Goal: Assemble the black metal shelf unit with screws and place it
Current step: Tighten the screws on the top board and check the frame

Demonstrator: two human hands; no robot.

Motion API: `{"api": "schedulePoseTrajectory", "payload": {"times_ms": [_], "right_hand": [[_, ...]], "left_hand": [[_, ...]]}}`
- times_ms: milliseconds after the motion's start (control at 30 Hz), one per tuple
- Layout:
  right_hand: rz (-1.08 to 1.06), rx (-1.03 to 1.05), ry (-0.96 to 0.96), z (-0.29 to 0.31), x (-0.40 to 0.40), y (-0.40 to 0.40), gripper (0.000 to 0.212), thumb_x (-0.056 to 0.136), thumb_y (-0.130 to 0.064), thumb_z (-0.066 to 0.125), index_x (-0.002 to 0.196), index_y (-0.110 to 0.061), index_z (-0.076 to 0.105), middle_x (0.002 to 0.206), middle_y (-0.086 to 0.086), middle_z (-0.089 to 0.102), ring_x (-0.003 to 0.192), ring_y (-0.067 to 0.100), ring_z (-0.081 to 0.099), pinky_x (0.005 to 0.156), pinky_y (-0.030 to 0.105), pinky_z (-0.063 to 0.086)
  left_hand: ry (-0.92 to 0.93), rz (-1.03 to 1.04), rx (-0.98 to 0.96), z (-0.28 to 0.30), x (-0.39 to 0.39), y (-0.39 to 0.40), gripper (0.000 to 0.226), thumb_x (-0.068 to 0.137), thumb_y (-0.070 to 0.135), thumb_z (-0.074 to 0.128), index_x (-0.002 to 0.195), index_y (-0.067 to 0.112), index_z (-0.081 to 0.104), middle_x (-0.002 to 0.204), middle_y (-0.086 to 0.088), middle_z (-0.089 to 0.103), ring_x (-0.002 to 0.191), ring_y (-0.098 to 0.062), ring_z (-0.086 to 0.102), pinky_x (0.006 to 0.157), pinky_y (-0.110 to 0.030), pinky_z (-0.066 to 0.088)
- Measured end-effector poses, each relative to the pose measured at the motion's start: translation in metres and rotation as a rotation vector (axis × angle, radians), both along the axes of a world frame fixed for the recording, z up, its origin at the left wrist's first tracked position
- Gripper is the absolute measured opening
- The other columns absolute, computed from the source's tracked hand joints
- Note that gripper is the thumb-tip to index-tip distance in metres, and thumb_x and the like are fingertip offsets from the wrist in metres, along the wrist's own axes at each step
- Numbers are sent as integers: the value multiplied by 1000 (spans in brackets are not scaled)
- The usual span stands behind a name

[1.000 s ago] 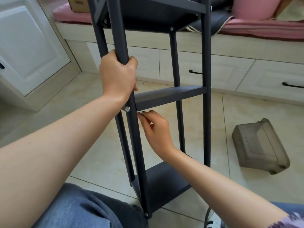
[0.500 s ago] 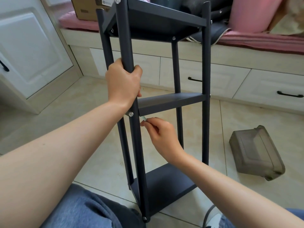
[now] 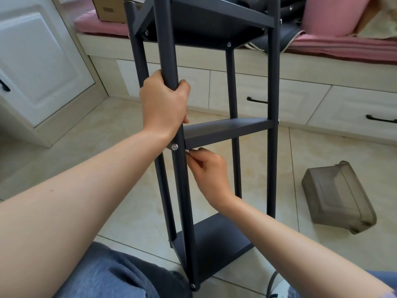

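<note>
Left hand (image 3: pixel 164 106) grips shelf unit (image 3: pixel 227 130) front post; right hand (image 3: pixel 209 171) pinches small tool (unclear) under mid-shelf edge.

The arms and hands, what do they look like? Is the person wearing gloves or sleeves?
No gloves. The left hand and right hand are bare, and both forearms are bare too. A bit of purple patterned sleeve peeks in at the bottom right corner. No rings or watch show.
</note>
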State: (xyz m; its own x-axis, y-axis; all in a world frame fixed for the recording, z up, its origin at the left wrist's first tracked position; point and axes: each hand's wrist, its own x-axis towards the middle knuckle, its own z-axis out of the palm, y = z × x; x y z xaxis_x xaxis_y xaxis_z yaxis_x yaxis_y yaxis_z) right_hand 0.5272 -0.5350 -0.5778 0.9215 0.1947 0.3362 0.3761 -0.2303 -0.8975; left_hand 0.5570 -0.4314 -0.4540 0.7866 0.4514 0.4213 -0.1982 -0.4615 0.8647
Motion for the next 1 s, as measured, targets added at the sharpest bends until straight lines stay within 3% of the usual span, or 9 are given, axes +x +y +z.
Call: {"api": "schedulePoseTrajectory", "payload": {"times_ms": [233,400,500,800,1000], "right_hand": [[-58,43,-103,-14,6,7,24,94,-11,65,72,-2,67,60,4,53,57,19,43,56,35,41],[-97,58,-184,-24,10,14,21,93,-10,64,74,-1,69,63,4,56,59,19,46,57,36,44],[-115,57,-212,-27,10,21,21,92,-8,65,72,-2,68,62,-1,51,58,15,41,54,29,40],[-157,96,-208,-27,15,33,19,86,0,64,67,2,65,61,11,57,57,27,48,51,39,41],[-56,99,-100,-28,8,20,20,95,-9,60,78,-4,68,66,-2,54,61,20,47,57,41,44]], "left_hand": [[2,-14,23,1,1,-1,26,94,13,57,73,22,44,54,-2,49,36,-14,54,41,-22,43],[9,-25,40,0,2,0,24,94,14,58,74,18,45,54,-2,49,36,-14,54,43,-26,44],[17,-25,42,0,3,1,17,94,14,57,81,9,48,56,-6,49,36,-15,54,44,-28,46],[14,-15,33,-2,6,2,22,93,13,57,75,13,44,55,-4,47,35,-15,52,42,-28,45],[16,-12,20,-4,7,4,22,93,13,56,73,15,45,52,-2,46,35,-15,52,43,-29,46]]}}
